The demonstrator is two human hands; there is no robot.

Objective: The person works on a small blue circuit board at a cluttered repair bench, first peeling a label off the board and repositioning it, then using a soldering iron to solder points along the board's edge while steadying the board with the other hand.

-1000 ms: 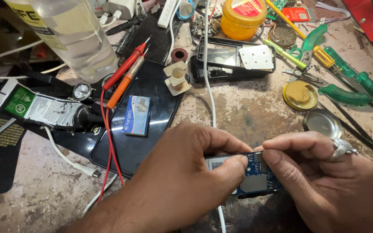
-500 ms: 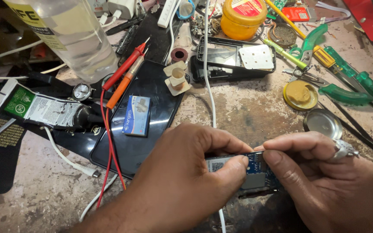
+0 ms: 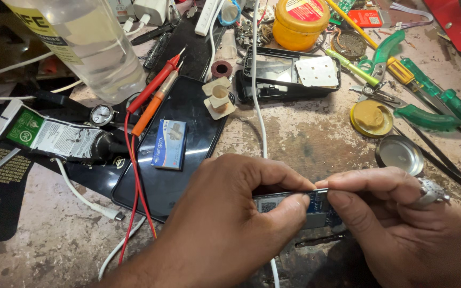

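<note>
My left hand (image 3: 230, 224) pinches the left end of a small blue circuit board (image 3: 316, 205) at the bench's front edge. My right hand (image 3: 401, 224), with a ring on one finger, holds a thin metal tool (image 3: 316, 190) flat along the board's top edge. Both hands cover most of the board. A white cable (image 3: 257, 106) runs down the bench and passes under my left hand.
A dark phone (image 3: 172, 144) lies left of the hands with a small blue box (image 3: 169, 144) on it. Red and orange probes (image 3: 153, 96), a clear bottle (image 3: 86, 42), an open phone frame (image 3: 289, 74), a yellow jar (image 3: 300, 21), green-handled tools (image 3: 428, 101) and round tins (image 3: 401, 154) crowd the bench.
My right hand's fingers have flattened and slid the thin tool left along the board's top edge. My left hand keeps its grip in the same place.
</note>
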